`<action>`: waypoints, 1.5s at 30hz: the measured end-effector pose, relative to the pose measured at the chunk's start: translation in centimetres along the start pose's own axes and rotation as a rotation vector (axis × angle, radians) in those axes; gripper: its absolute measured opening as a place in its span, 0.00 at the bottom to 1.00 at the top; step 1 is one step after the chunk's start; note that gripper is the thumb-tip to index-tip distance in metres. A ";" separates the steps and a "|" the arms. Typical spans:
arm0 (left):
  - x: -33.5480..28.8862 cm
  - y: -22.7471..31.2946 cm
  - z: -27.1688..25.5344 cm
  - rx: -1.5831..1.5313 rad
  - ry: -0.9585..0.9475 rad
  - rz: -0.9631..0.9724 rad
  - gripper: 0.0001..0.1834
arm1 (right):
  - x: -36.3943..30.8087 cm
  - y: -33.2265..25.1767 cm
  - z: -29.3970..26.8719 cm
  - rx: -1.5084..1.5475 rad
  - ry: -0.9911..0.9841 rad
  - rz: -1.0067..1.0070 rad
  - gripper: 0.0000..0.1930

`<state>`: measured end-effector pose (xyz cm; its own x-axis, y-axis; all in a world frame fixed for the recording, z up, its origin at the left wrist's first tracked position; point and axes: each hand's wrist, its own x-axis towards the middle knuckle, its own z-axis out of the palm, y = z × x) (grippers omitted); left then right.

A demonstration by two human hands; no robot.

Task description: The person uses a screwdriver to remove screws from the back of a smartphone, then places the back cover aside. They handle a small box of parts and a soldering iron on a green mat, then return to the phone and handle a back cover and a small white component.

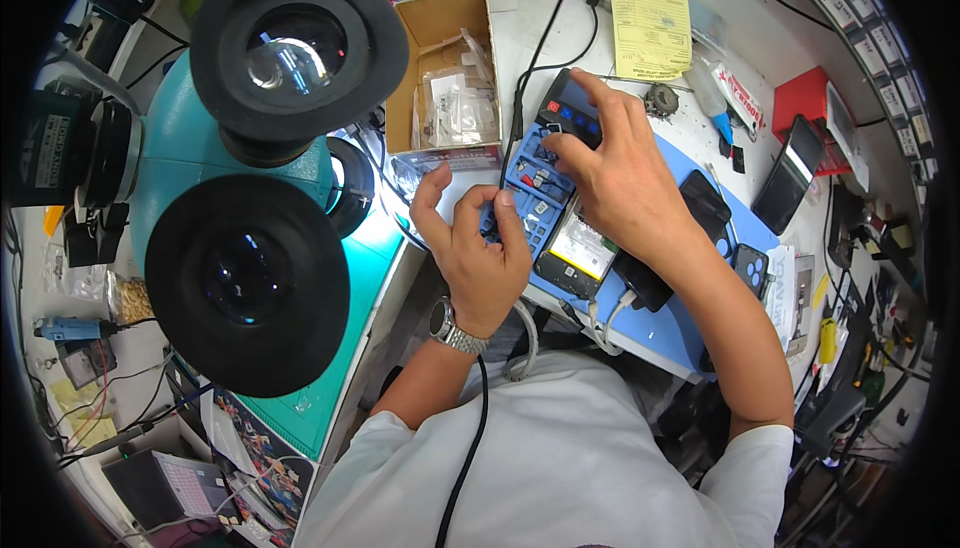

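My left hand point(480, 263) is raised over the left edge of a blue work mat point(665, 333), its thumb and index finger together at the lower end of a black cable point(517, 113). Its other fingers are curled but apart. My right hand point(625, 163) spreads over a small black device with lit buttons point(570, 113). The index finger reaches the device's top edge, and the thumb hangs over a blue parts tray point(540, 183) with small pieces in it. Below the hands lies an opened phone point(577, 248) with its battery exposed and white cables at its lower end.
A teal microscope point(165, 153) with large black eyepieces fills the left. An open cardboard box point(445, 18) holds plastic bags. A yellow paper slip point(650, 26) lies at the back. Rightward are a dark phone point(790, 176), a red box point(800, 113) and a glue bottle point(710, 93).
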<state>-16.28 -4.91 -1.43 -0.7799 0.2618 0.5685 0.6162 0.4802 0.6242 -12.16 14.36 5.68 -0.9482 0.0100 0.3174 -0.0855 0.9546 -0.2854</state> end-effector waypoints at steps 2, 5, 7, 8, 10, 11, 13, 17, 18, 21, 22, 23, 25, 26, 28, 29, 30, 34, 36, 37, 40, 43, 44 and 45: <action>0.1 0.0 0.2 -0.015 0.020 -0.003 0.09 | 0.4 0.4 0.8 -0.051 0.027 -0.026 0.15; -0.1 0.0 0.4 -0.045 0.065 -0.046 0.10 | 0.5 0.6 0.9 -0.063 0.029 -0.029 0.14; -0.1 -0.1 0.3 -0.035 0.058 -0.045 0.09 | 0.5 0.6 0.5 -0.056 0.013 -0.024 0.14; -0.2 -0.1 0.3 -0.030 0.055 -0.043 0.09 | 0.4 0.6 0.3 -0.056 0.004 -0.021 0.14; -0.2 0.0 0.3 -0.042 0.054 -0.044 0.09 | 0.2 0.7 -0.4 -0.039 -0.009 -0.006 0.14; -0.2 0.0 0.4 -0.048 0.054 -0.044 0.09 | 0.0 0.9 -0.7 -0.019 -0.014 0.002 0.14; -0.3 0.0 0.4 -0.058 0.047 -0.048 0.09 | -0.2 1.2 -1.2 0.004 -0.011 0.005 0.14; -0.3 -0.2 0.5 -0.079 0.082 -0.033 0.14 | -0.4 1.5 -1.5 0.046 -0.011 0.020 0.10; -0.4 -0.2 0.6 -0.069 0.123 -0.025 0.17 | -0.4 1.4 -1.5 0.067 -0.017 0.032 0.09; -0.5 -0.3 0.8 -0.021 0.203 -0.004 0.26 | -0.6 1.4 -1.0 0.068 -0.027 0.041 0.09; -0.5 -0.2 0.7 0.007 0.201 0.001 0.29 | -0.5 1.3 -0.9 0.068 -0.016 0.037 0.10; -0.4 -0.2 0.6 0.035 0.200 0.006 0.32 | -0.4 1.0 -0.8 0.068 -0.005 0.033 0.12; 0.2 0.1 0.2 0.103 0.152 0.044 0.36 | 0.0 0.7 -0.6 0.045 0.011 0.013 0.12; 0.4 0.2 0.1 0.137 0.127 0.062 0.37 | 0.4 0.6 -0.5 0.025 0.016 -0.003 0.12; 0.3 0.1 0.3 0.092 0.147 0.039 0.37 | 1.0 0.5 -0.1 -0.010 0.010 -0.034 0.11; 0.2 0.0 0.4 0.070 0.158 0.028 0.37 | 1.5 0.5 0.2 -0.025 0.002 -0.050 0.11; 0.2 -0.1 0.4 0.078 0.151 0.029 0.37 | 1.9 0.5 0.3 -0.040 -0.004 -0.066 0.10; 0.6 0.1 0.2 0.077 0.133 0.040 0.40 | 3.0 0.1 0.4 -0.024 0.058 -0.061 0.18; 0.9 0.1 0.1 0.073 0.111 0.056 0.43 | 3.4 -0.2 0.4 0.068 0.150 -0.041 0.22; 0.9 0.0 0.1 0.078 0.092 0.068 0.46 | 3.6 -0.4 0.4 0.095 0.177 -0.059 0.26; 0.8 -0.1 0.0 0.089 0.023 0.066 0.50 | 3.8 -1.0 0.6 0.119 0.214 -0.128 0.34; 1.0 0.0 -0.3 0.057 -0.037 0.013 0.48 | 4.0 -1.2 0.6 0.138 0.156 -0.202 0.33; 0.9 0.1 -0.5 0.073 -0.040 0.001 0.53 | 3.7 -1.5 0.8 0.187 0.138 -0.166 0.27; 0.8 0.2 -0.5 0.024 -0.003 -0.024 0.53 | 3.6 -1.7 0.6 0.235 0.125 -0.172 0.25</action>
<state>-16.75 -5.04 -0.57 -0.7948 0.2526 0.5519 0.5946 0.5064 0.6245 -15.61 12.61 6.71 -0.8698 -0.0952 0.4841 -0.3237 0.8506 -0.4144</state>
